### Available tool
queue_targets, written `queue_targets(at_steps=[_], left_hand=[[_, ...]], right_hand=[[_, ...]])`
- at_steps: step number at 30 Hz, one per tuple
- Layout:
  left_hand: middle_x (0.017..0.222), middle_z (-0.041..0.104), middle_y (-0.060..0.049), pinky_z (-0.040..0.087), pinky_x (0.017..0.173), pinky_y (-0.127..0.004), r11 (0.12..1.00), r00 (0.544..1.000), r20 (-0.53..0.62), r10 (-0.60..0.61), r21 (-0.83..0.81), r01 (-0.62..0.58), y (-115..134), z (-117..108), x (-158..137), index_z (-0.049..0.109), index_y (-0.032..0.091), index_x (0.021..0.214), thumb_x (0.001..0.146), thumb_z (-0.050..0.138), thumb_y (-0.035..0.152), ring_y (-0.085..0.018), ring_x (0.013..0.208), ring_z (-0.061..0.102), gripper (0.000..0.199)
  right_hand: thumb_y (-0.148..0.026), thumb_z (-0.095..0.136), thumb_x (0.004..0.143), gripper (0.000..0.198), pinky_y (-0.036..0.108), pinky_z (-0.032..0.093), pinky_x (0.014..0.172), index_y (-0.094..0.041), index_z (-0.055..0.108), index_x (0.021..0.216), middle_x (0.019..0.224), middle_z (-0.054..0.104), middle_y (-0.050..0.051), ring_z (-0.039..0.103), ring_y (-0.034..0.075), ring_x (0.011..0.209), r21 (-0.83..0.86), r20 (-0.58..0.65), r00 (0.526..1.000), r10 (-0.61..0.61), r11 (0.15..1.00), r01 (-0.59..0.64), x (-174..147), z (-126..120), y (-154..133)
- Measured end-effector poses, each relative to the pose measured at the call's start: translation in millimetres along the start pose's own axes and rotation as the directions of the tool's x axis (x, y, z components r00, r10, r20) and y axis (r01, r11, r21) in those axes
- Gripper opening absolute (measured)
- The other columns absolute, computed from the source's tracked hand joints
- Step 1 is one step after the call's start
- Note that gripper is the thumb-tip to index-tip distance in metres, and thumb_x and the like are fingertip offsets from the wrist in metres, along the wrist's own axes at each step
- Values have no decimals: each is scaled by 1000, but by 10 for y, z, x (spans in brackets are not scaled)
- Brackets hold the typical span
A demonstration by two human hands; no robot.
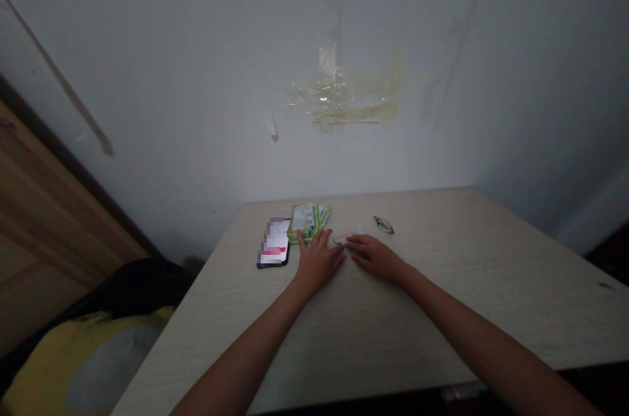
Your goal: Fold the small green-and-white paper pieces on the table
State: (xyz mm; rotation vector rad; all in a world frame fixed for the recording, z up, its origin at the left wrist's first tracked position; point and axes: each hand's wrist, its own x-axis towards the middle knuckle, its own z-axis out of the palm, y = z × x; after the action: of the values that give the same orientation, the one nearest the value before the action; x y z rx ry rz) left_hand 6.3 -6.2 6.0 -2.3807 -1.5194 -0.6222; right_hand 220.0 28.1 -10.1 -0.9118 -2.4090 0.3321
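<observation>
Fingers spread, my left hand (319, 260) lies on the table at the near edge of a small pile of green-and-white packets (305, 219). My right hand (376, 259) is beside it, with its fingertips on a small pale green-and-white packet (346, 239) that lies between the two hands. The fingers partly cover this packet, and I cannot tell whether they grip it or only press on it. A small dark green wrapper (384, 225) lies apart, beyond my right hand.
A phone (274, 244) with a lit screen lies left of the packets. The pale wooden table (442, 239) meets a white wall (196, 75) with peeling tape (344, 101). On the left are a yellow-and-grey soft thing (93, 363) and wooden boards (39, 206).
</observation>
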Motion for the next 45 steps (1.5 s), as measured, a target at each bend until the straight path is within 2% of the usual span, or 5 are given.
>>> queue_targets(at_steps=[9,14,22,35,45], left_hand=[[139,50,-5,7,98,-80,991,989,84,-125,-39,129,-92,14,19,66,51,109,91,46,53,-35,135,35,27],[141,49,-6,4,102,-78,996,994,62,-85,-29,87,-61,26,-33,62,48,117,90,48,52,-35,136,33,31],[139,51,-8,4,105,-75,994,994,-22,-106,16,106,-71,12,-27,69,40,110,90,51,48,-33,134,37,28],[141,50,-10,-5,104,-77,995,1000,-17,-15,101,17,-41,-41,10,68,36,111,88,55,47,-36,134,38,29],[136,54,-7,2,108,-73,1000,1000,11,-24,4,24,-74,2,-4,67,37,113,91,49,45,-31,131,41,29]], right_hand=[[-24,53,90,40,43,39,108,-22,58,130,135,56,11,50,23,125,-28,-2,1000,9,1000,-9,1,-6,-31],[-25,54,89,42,45,39,108,-23,57,131,135,55,11,50,24,126,0,-7,1000,18,1000,-18,-4,-5,-9],[-27,54,89,41,43,39,109,-21,58,130,135,56,11,50,23,125,7,3,1000,29,1000,-29,-5,-4,9],[-25,55,89,40,45,39,108,-22,59,129,134,57,11,50,24,125,-7,-18,999,27,1000,-27,1,5,-18],[-21,57,87,42,46,41,106,-20,59,129,132,59,12,53,25,123,2,-56,998,4,1000,-4,-1,27,-7]])
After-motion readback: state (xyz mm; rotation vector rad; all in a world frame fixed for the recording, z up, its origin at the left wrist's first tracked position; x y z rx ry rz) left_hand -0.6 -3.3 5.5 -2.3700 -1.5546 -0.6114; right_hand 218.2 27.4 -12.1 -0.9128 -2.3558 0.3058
